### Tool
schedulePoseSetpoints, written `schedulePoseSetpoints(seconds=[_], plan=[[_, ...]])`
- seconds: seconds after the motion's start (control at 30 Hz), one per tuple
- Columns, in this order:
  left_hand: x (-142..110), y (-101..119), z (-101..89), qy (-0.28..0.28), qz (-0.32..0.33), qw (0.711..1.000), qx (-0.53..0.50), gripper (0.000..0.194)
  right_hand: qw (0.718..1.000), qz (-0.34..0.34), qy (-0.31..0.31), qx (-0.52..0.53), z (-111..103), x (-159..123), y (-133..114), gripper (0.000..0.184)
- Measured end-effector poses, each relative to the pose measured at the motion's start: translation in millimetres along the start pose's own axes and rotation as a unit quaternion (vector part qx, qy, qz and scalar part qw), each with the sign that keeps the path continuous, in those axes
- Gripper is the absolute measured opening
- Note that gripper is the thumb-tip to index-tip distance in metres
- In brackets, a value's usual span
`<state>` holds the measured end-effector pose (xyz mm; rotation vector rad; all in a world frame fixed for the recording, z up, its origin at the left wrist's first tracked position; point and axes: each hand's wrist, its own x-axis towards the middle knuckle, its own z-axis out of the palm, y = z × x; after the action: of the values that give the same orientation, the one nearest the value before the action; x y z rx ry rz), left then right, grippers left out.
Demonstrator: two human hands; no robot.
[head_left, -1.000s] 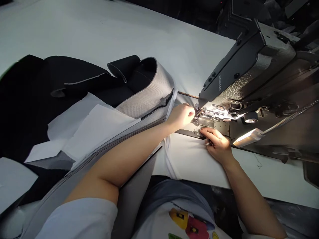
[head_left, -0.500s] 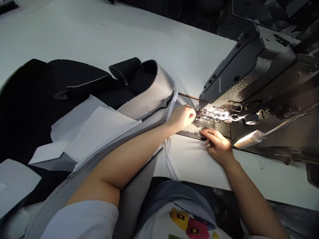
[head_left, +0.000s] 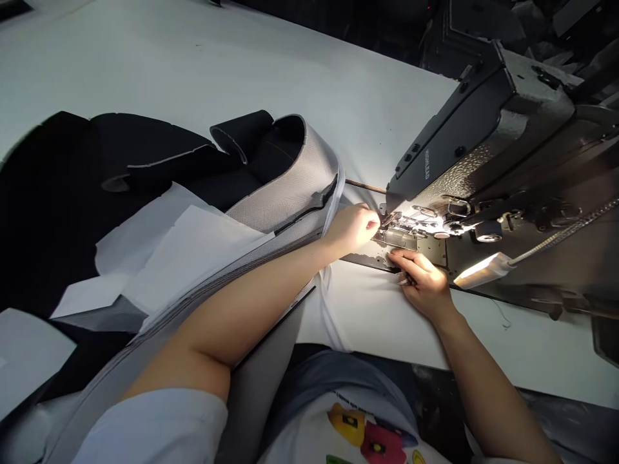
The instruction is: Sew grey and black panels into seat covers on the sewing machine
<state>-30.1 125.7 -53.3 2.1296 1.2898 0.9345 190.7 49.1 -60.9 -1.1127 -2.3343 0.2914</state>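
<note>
Barely anything has shifted since the earlier frames: your hands stay close together at the needle area, apart from each other. Your left hand (head_left: 352, 228) is curled, its fingertips (head_left: 375, 222) just beside the bright steel presser foot (head_left: 387, 221). Your right hand (head_left: 422, 283) sits lower, its fingers (head_left: 406, 263) at the front edge of the worn metal needle plate (head_left: 395, 238). Whatever they may be pinching is too small to make out, so you can't be called clamped on anything.

The long band of grey mesh-faced fabric (head_left: 285, 193) lies on your left. Its long axis runs from the lower left of your view up toward the machine, alongside your left forearm, and its pale edge ends just behind your left hand. That makes your left hand the nearer one to it, with your right hand on the far side of the needle plate.

Soft black padded fabric (head_left: 145, 151) and loose white paper sheets (head_left: 188, 258) lie beyond the band on the broad white worktable (head_left: 242, 64). To your right stands the black HIGHLEAD industrial sewing machine head (head_left: 459, 142), with a slim LED work lamp (head_left: 481, 270) lighting your right hand.
</note>
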Motion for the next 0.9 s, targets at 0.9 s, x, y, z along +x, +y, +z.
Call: schedulePoseSetpoints(seconds=[0.9], plan=[[1.3,4.0,-3.7,-0.019,-0.016,1.000,0.003,0.022,1.000,0.000,-0.019,-0.013,-0.7,-2.1,4.3,0.065]])
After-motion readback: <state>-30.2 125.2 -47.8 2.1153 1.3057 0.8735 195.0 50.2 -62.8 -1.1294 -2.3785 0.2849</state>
